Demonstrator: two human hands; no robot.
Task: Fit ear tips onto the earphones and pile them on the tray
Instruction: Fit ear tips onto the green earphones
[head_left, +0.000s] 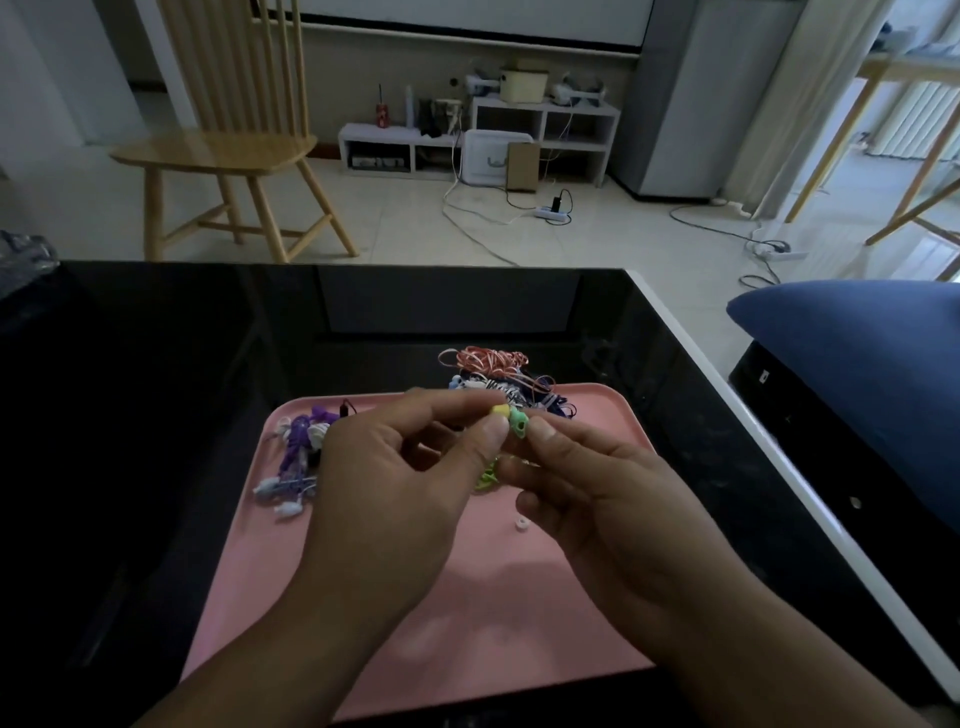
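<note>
Hands meet mid-frame above the pink tray (467, 597): left hand (395, 478) pinches the yellow ear tip (500, 410), right hand (587, 488) pinches the green earphone (518, 422) just right of it, touching, push axis roughly left-right.

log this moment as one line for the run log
step: fitting tip | left hand: pinches yellow ear tip | right hand: holds green earbud | pink tray: purple earphones, loose white tip
</note>
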